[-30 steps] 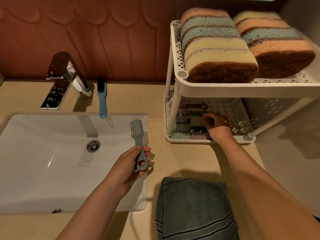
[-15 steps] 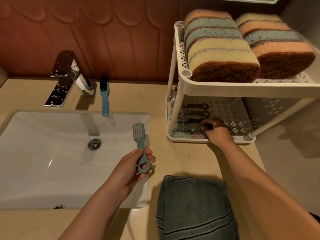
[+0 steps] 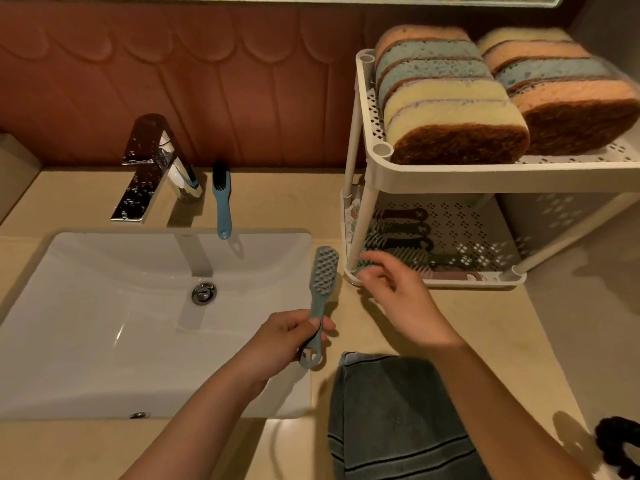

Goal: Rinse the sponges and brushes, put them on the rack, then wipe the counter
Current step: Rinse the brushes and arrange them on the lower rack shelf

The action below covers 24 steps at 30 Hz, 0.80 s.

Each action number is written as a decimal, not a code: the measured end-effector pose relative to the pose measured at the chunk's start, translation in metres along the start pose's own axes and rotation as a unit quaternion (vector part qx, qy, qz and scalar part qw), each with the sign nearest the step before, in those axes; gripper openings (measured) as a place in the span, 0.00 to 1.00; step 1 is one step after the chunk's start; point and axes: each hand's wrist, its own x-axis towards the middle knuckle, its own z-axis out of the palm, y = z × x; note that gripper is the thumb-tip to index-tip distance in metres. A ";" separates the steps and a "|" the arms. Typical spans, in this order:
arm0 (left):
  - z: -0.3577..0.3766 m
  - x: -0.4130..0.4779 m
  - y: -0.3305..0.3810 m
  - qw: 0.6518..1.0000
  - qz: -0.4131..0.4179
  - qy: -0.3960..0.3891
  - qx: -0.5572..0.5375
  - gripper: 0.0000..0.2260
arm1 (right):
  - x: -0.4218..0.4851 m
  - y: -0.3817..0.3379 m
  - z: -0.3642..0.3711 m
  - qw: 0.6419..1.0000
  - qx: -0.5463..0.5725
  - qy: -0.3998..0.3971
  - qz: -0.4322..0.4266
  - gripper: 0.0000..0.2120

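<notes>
My left hand grips the handle of a grey-green brush, bristle head pointing away, over the sink's right edge. My right hand hovers empty with relaxed fingers just in front of the white two-tier rack. Several brushes lie side by side on the rack's lower shelf. Several sponges stand packed on the upper shelf. A blue brush with black bristles lies on the counter behind the sink, beside the tap.
A white sink fills the left, with a wet chrome tap behind it. A dark striped towel lies on the beige counter near the front edge. A black scrunchie sits at far right.
My right hand has come out of the rack's lower shelf, back toward me and leftward, empty. My left hand has carried the grey-green brush a little to the right.
</notes>
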 end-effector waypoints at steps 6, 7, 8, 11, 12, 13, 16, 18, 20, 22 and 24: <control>0.013 0.011 0.005 0.976 0.115 -0.020 0.183 0.14 | -0.013 0.009 0.031 0.991 0.104 0.086 0.003 0.22; 0.015 0.014 0.006 0.968 0.124 -0.015 0.218 0.14 | -0.014 0.012 0.031 0.987 0.109 0.114 -0.010 0.21; 0.016 0.017 0.008 0.959 0.133 -0.012 0.249 0.12 | -0.015 0.013 0.030 0.983 0.115 0.139 -0.022 0.21; 0.023 0.023 0.019 0.942 0.160 -0.018 0.294 0.09 | -0.015 0.011 0.018 0.968 0.167 0.183 -0.035 0.20; 0.026 0.025 0.025 0.941 0.168 -0.005 0.293 0.07 | -0.015 0.010 0.010 0.962 0.188 0.196 -0.034 0.20; 0.028 0.026 0.031 0.943 0.169 0.021 0.285 0.12 | -0.014 0.008 0.002 0.956 0.200 0.211 -0.032 0.20; 0.031 0.035 0.048 0.954 0.177 0.097 0.220 0.31 | -0.008 0.008 -0.024 0.951 0.183 0.247 -0.021 0.18; 0.036 0.042 0.060 0.952 0.212 0.115 0.189 0.31 | -0.002 0.011 -0.038 0.953 0.154 0.262 -0.018 0.16; 0.041 0.050 0.068 0.942 0.256 0.114 0.183 0.25 | 0.004 0.013 -0.050 0.954 0.123 0.272 -0.027 0.14; 0.043 0.059 0.071 0.928 0.284 0.135 0.199 0.16 | 0.013 0.013 -0.061 0.956 0.064 0.286 -0.027 0.13; 0.044 0.067 0.069 0.908 0.290 0.181 0.244 0.12 | 0.026 0.015 -0.071 0.958 -0.018 0.285 -0.017 0.12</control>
